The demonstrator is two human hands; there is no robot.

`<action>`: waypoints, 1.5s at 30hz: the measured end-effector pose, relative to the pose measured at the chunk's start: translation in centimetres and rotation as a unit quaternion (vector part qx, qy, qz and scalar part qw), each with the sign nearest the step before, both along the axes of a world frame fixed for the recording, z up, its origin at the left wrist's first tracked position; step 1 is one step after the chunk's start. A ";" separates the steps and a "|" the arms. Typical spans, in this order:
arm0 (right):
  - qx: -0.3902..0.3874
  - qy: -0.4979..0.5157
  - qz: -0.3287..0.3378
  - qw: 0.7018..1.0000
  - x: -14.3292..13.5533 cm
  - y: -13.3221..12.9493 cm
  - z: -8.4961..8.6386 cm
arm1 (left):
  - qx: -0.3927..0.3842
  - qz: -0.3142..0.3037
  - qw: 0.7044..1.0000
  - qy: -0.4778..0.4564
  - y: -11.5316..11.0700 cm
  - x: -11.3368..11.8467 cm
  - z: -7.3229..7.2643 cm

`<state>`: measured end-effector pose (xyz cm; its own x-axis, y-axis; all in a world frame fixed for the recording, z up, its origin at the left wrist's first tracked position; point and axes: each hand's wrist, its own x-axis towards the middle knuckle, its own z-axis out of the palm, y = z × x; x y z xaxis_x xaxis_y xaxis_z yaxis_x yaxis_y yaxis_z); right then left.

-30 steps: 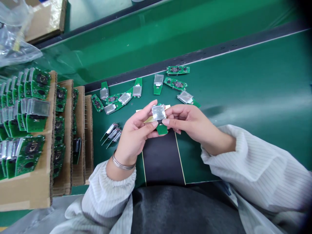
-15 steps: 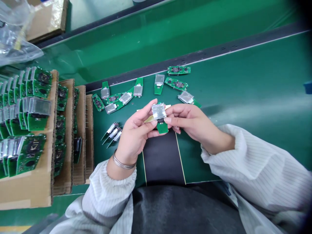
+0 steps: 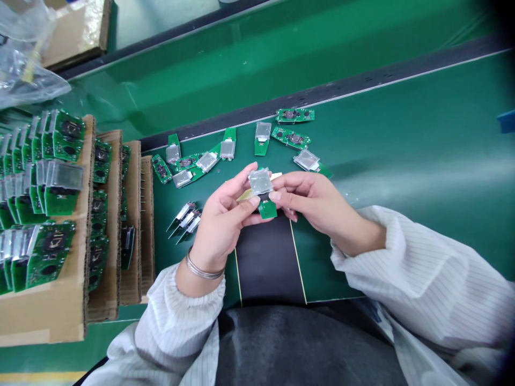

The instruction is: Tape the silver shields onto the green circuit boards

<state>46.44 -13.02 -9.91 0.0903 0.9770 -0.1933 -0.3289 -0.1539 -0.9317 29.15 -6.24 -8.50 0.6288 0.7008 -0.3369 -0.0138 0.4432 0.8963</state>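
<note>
Between both hands I hold a small green circuit board with a square display at its far end, screen side up. My left hand grips its left edge, thumb on top and fingers beneath. My right hand pinches the right edge near the display's lower corner. Below the hands a black strip with yellow edges runs along the green table. Part of something pale yellow shows behind the board, its kind hidden by my fingers.
Several loose boards with displays lie beyond my hands, some face down. Three boards lean together left of my left hand. Cardboard racks full of upright boards stand at the left. A clear plastic bag lies at the upper left.
The board in my hands has tilted slightly, its display end shifting a little to the left and away from me. Both hands keep their hold.
</note>
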 end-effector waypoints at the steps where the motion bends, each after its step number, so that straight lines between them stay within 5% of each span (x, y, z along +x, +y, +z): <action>1: 0.001 0.007 0.001 1.000 0.0 0.0 0.0 | -0.004 0.002 1.000 -0.003 0.0 0.0 0.0; 14: -0.024 0.089 -0.021 0.996 -0.8 0.2 -0.5 | -0.008 0.020 1.000 0.005 -0.1 0.3 -0.3; 36: 0.015 -0.004 0.007 1.000 -0.4 0.0 -0.8 | 0.012 0.011 1.000 0.008 0.1 0.1 -0.1; 45: -0.001 -0.003 -0.016 1.000 -0.6 0.0 -0.9 | 0.021 0.051 0.998 0.003 -0.4 0.4 -0.3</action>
<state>45.84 -13.05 -10.76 0.1232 0.9731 -0.1947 -0.3289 -0.1451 -0.9332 29.56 -6.64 -8.81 0.5521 0.7741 -0.3097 -0.0519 0.4027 0.9139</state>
